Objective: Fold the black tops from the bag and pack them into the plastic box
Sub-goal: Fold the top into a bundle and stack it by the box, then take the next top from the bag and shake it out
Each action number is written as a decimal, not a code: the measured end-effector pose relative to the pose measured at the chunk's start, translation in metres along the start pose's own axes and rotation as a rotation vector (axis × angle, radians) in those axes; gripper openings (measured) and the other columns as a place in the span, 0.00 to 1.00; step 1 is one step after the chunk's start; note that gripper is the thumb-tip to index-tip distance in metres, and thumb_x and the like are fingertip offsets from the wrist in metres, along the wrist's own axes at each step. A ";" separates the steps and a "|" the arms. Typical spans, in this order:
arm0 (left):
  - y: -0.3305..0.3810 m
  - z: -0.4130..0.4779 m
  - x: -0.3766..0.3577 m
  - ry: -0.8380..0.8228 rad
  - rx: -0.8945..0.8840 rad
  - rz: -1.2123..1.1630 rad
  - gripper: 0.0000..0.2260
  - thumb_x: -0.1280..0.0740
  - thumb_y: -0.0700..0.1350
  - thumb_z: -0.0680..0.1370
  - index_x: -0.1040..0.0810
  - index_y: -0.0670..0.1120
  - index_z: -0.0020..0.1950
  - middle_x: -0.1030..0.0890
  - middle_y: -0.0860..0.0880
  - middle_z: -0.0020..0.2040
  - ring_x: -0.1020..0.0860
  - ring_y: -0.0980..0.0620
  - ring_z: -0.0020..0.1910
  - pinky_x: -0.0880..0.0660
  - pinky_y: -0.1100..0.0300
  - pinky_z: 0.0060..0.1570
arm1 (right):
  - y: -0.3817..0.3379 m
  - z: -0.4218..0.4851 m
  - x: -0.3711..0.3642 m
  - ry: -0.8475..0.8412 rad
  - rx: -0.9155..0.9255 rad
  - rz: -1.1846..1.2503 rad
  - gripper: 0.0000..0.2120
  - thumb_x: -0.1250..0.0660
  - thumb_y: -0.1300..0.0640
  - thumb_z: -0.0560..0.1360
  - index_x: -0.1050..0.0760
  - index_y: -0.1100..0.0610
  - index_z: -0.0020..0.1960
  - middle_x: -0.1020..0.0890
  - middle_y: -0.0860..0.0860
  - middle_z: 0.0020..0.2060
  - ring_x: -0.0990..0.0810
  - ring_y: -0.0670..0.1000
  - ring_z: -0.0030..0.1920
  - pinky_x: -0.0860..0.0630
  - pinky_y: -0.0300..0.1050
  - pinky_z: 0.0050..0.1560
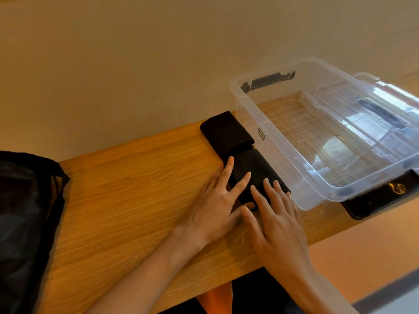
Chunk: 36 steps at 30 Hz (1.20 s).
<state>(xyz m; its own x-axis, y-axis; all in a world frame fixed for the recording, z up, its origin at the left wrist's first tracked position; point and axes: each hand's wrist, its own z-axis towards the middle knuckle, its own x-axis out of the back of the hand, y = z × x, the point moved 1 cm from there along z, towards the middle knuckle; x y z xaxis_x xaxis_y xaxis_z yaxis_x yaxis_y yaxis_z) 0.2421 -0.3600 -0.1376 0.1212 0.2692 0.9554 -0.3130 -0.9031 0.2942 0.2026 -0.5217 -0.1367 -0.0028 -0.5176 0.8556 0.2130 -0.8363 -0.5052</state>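
right hand (280, 223): flat, fingers straight and slightly spread, fingertips pressing on the near folded top; grips nothing
left hand (215, 200): flat too, fingers straight and fanned; middle fingers on the same top, outermost finger along its left edge, thumb tip next to the right thumb
near folded top (254, 168): black, folded to a compact rectangle, lies on the worktop under both hands, right edge just beside the box wall
worktop (136, 182): wood grain, narrow, set against the wall
bag (25, 211): black, slumped on the worktop's left end, well apart from the hands
far folded top (226, 132): black, folded, on the worktop directly behind the near one, touching it end to end, also beside the box
plastic box (283, 159): clear, open, on the worktop's right end; grid floor visible through it; neither top inside
lid (362, 105): clear, lying across the box's right side
latch (269, 79): black, on the box's far end
dark flat item (381, 199): under the box's near-right corner; can't tell what it is
wall (136, 53): plain, behind the worktop
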 end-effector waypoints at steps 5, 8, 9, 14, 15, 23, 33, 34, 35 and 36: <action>0.002 0.006 -0.002 0.012 0.008 -0.053 0.31 0.45 0.65 0.83 0.52 0.61 0.83 0.68 0.52 0.82 0.60 0.48 0.83 0.48 0.53 0.79 | 0.007 0.000 -0.005 0.027 0.014 -0.112 0.32 0.53 0.35 0.83 0.39 0.49 0.81 0.41 0.54 0.81 0.51 0.52 0.82 0.49 0.57 0.81; -0.002 0.003 0.000 0.009 0.012 0.036 0.32 0.47 0.68 0.82 0.54 0.61 0.83 0.66 0.52 0.83 0.61 0.49 0.82 0.52 0.52 0.78 | 0.007 0.002 -0.005 0.006 0.052 -0.173 0.32 0.56 0.34 0.83 0.39 0.50 0.81 0.41 0.54 0.81 0.51 0.53 0.82 0.50 0.58 0.80; -0.005 0.000 0.001 0.008 0.007 0.068 0.33 0.48 0.69 0.82 0.54 0.61 0.83 0.65 0.53 0.83 0.62 0.49 0.82 0.53 0.52 0.78 | 0.008 0.002 -0.006 -0.002 0.065 -0.192 0.32 0.56 0.34 0.84 0.39 0.50 0.81 0.41 0.54 0.81 0.51 0.54 0.82 0.51 0.57 0.80; -0.017 -0.010 0.009 -0.039 0.001 0.142 0.35 0.51 0.71 0.80 0.59 0.62 0.83 0.68 0.53 0.82 0.65 0.50 0.82 0.59 0.53 0.75 | 0.007 -0.001 -0.005 -0.027 0.094 -0.226 0.32 0.58 0.33 0.84 0.43 0.48 0.82 0.44 0.55 0.81 0.53 0.54 0.82 0.54 0.56 0.80; -0.019 -0.013 0.012 -0.047 0.010 0.145 0.35 0.52 0.72 0.80 0.59 0.62 0.83 0.68 0.54 0.82 0.66 0.50 0.81 0.60 0.53 0.75 | 0.005 0.000 -0.003 -0.022 0.108 -0.224 0.32 0.58 0.33 0.84 0.44 0.48 0.82 0.45 0.55 0.81 0.54 0.54 0.82 0.55 0.56 0.81; -0.042 -0.054 0.054 0.006 0.159 0.177 0.38 0.67 0.73 0.74 0.59 0.63 0.83 0.67 0.53 0.82 0.65 0.51 0.81 0.55 0.50 0.79 | -0.055 0.036 0.012 -0.051 0.235 -0.131 0.34 0.66 0.30 0.80 0.57 0.42 0.82 0.56 0.49 0.82 0.65 0.50 0.81 0.67 0.50 0.80; -0.091 -0.202 0.158 0.291 0.551 0.224 0.34 0.60 0.71 0.80 0.46 0.58 0.84 0.55 0.53 0.84 0.55 0.51 0.83 0.53 0.51 0.79 | -0.212 0.069 0.010 -0.125 0.497 0.016 0.32 0.54 0.33 0.82 0.41 0.46 0.81 0.35 0.50 0.79 0.41 0.55 0.79 0.40 0.54 0.75; -0.098 -0.223 0.166 0.349 0.605 0.213 0.34 0.60 0.70 0.81 0.43 0.57 0.83 0.50 0.53 0.84 0.52 0.52 0.82 0.50 0.50 0.79 | -0.233 0.069 0.003 -0.136 0.543 0.041 0.31 0.54 0.34 0.82 0.40 0.47 0.81 0.33 0.50 0.78 0.39 0.55 0.78 0.38 0.54 0.74; -0.105 -0.242 0.172 0.403 0.655 0.205 0.34 0.60 0.69 0.81 0.39 0.56 0.82 0.46 0.53 0.84 0.49 0.52 0.82 0.48 0.50 0.79 | -0.253 0.068 -0.004 -0.153 0.591 0.066 0.32 0.55 0.33 0.82 0.39 0.47 0.80 0.32 0.51 0.77 0.38 0.56 0.77 0.37 0.55 0.74; -0.112 -0.261 0.177 0.445 0.701 0.205 0.34 0.59 0.69 0.81 0.37 0.54 0.81 0.42 0.53 0.83 0.46 0.52 0.81 0.46 0.50 0.78 | -0.272 0.066 -0.012 -0.166 0.641 0.083 0.33 0.57 0.33 0.81 0.38 0.47 0.80 0.32 0.52 0.77 0.37 0.56 0.77 0.35 0.56 0.73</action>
<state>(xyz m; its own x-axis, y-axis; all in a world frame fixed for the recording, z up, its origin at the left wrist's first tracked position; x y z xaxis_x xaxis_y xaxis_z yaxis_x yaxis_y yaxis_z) 0.0529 -0.1239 0.0056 -0.3016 0.0515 0.9520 0.3844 -0.9072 0.1709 0.2091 -0.2758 -0.0018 0.1787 -0.4979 0.8486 0.7445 -0.4955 -0.4475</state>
